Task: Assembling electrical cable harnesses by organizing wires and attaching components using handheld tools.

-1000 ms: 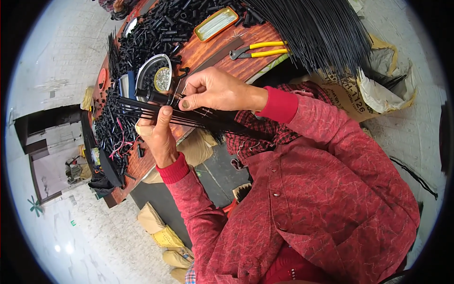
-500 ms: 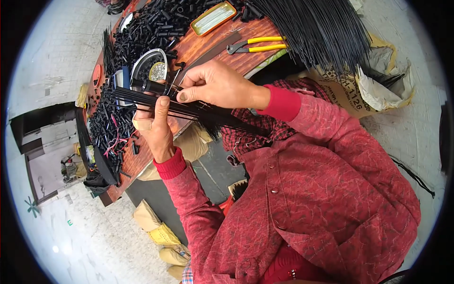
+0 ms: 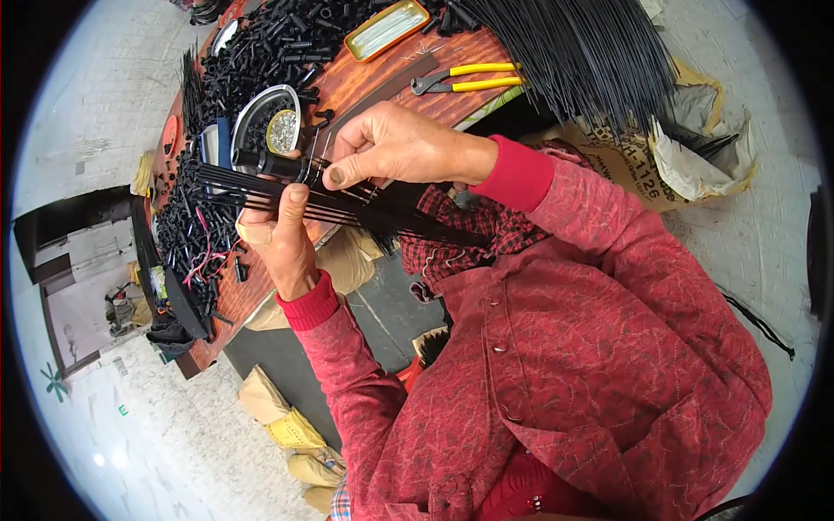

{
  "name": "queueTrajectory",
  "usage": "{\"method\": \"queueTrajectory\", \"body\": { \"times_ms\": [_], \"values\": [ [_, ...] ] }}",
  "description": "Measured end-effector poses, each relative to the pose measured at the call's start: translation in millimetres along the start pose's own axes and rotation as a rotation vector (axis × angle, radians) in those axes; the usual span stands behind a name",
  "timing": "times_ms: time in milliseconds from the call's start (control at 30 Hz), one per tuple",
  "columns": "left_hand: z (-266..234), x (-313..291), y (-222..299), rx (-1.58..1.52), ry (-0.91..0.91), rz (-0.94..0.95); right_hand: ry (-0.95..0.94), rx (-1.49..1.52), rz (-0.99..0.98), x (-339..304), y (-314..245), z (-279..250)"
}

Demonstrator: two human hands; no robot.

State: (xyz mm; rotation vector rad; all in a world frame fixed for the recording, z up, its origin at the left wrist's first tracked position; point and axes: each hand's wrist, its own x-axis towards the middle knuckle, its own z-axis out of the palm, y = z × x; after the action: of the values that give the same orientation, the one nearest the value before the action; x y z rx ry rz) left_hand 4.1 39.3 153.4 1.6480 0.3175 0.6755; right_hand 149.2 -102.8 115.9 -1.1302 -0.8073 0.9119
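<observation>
My left hand (image 3: 282, 241) is closed around a slanting bundle of thin black rods (image 3: 365, 215), thumb on top. A thick black tube (image 3: 282, 165) runs along the bundle's far side. My right hand (image 3: 395, 154) is curled, thumb against forefinger, by the tube's right end; what sits in that pinch, I cannot tell. The bundle crosses the near edge of the red-brown wooden table (image 3: 347, 82), its right end over plaid cloth (image 3: 452, 253). Just beyond the tube, a metal bowl (image 3: 257, 97) crowds my forward room, with black pieces (image 3: 287, 39) heaped behind it. To the right, bare wood leads to yellow-handled pliers (image 3: 482, 84) near the table's edge, where long black rods (image 3: 573, 61) overhang.
</observation>
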Motion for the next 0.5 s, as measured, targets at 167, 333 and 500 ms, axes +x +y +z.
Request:
{"method": "queueTrajectory", "body": {
  "times_ms": [167,333,500],
  "values": [
    [3.2,0.6,3.7,-0.071,-0.003,-0.036,-0.026,0.087,0.032,6.0,10.2,4.7],
    [0.1,2.3,8.9,-0.058,-0.062,-0.080,0.022,-0.057,-0.110,-0.2,8.3,6.9],
    [-9.0,-5.1,1.0,-0.229,-0.061,-0.140,-0.042,-0.039,-0.036,-1.9,0.8,12.5]
  ]
}}
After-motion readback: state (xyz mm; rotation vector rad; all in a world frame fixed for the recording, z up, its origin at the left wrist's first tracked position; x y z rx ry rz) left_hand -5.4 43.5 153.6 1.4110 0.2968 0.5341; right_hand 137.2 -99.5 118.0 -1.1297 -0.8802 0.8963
